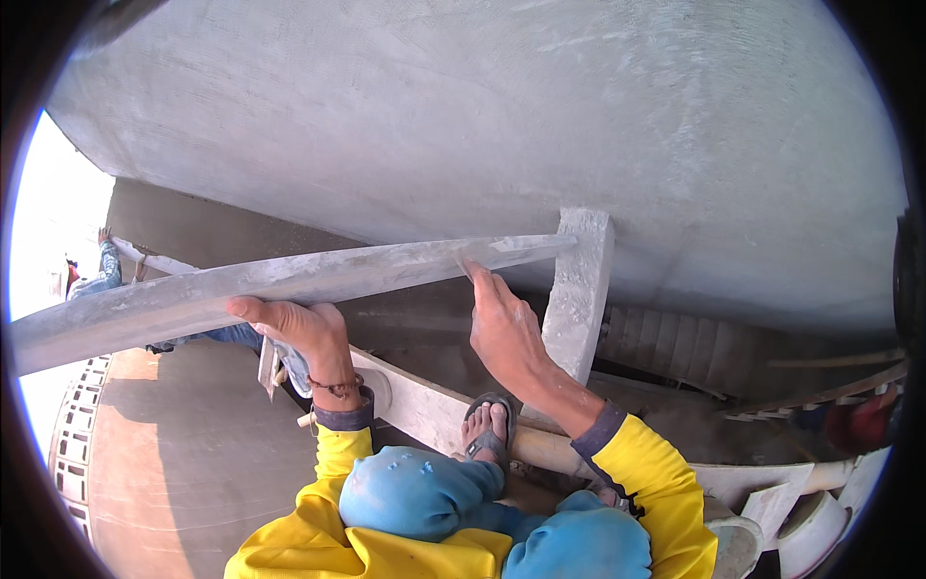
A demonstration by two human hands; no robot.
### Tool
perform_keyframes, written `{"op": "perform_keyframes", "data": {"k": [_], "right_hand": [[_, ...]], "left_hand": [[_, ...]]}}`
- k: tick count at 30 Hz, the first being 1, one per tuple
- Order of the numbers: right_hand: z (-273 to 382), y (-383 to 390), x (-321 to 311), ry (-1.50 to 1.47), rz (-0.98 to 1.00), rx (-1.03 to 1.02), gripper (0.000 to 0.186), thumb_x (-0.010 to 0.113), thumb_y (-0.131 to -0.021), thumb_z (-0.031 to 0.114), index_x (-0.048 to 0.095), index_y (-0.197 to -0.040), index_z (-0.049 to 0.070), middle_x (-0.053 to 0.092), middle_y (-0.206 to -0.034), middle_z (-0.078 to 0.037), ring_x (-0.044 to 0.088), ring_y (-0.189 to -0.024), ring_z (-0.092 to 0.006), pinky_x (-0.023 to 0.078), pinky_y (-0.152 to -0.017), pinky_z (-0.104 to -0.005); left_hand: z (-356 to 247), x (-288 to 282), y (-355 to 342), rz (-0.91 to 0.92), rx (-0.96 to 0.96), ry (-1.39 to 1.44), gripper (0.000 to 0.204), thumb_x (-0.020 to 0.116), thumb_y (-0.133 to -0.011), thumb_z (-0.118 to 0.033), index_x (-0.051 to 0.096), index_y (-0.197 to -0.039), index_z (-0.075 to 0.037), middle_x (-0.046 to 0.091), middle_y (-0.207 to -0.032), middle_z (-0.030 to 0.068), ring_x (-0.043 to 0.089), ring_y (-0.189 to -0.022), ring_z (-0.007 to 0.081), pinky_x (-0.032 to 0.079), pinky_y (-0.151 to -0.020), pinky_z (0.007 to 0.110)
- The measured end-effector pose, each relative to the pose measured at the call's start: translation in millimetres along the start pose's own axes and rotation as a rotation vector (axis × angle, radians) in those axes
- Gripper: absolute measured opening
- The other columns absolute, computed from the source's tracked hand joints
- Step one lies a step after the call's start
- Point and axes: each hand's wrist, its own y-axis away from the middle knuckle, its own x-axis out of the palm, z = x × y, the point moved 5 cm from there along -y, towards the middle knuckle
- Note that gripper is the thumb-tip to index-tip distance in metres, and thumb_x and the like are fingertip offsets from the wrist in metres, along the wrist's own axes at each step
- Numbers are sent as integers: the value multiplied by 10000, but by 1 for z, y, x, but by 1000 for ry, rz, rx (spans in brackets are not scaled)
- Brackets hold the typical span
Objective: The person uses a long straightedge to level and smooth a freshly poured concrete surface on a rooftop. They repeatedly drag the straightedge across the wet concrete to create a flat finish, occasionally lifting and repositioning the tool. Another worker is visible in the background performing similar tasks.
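A long, dusty grey bar [338, 272] runs slantwise from the left edge toward the plastered wall. My left hand [309, 333] is closed round its lower edge, thumb along the near face and the other fingers hidden. Farther along, my right hand [509, 333] is pinched against the bar. A small, thin dark piece [464, 265] shows at its fingertips, too small to name. The bar's far end meets a pale, plaster-spattered upright post [579, 289]. Just below my left wrist is a greyish thing [292, 365], partly covered by the hand.
A smooth grey wall [482, 116] fills the upper view. My sandalled foot [487, 429] rests on a narrow plank [424, 410] beside a pole [545, 449]. At the far left another person's sleeved arm [101, 275] shows. Buckets [738, 545] stand at lower right.
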Motion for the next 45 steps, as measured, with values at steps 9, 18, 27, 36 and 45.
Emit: {"op": "perform_keyframes", "data": {"k": [9,18,27,36,45], "right_hand": [[32,6,13,32,-25,-157,418,557,-939,1,455,-1337,-75,636,-1014,-216,731,-704,-375,624,-567,-410],[30,8,20,66,-40,-207,417,553,-937,5,452,-1330,-89,645,-997,-234,724,-688,-395,621,-564,-431],[36,8,13,25,71,-118,340,559,-905,-69,478,-1235,-58,663,-1033,-269,702,-768,-472,611,-635,-500],[18,3,14,84,-9,-126,260,541,-928,-32,498,-1184,-50,665,-974,-252,719,-725,-427,611,-578,-461],[-23,-1,17,145,-64,-91,263,532,-939,-14,502,-1196,-62,675,-953,-243,725,-723,-419,614,-589,-455]], "left_hand": [[-10,4,5,-12,-7,57,1231,549,-778,-921,186,-1615,-95,279,-1603,178,286,-1487,355,258,-1250,501],[-8,-4,3,31,-6,39,1260,540,-765,-934,157,-1630,-102,242,-1634,174,255,-1505,358,240,-1258,503],[-2,-15,-2,61,-17,60,1272,566,-741,-936,171,-1622,-109,243,-1631,164,272,-1493,361,247,-1255,501],[7,-19,-9,53,-30,84,1282,603,-719,-930,181,-1610,-110,266,-1595,172,275,-1483,363,267,-1242,527],[2,-9,0,25,7,36,1271,600,-733,-924,178,-1613,-109,260,-1597,180,265,-1488,370,251,-1249,517]]}}
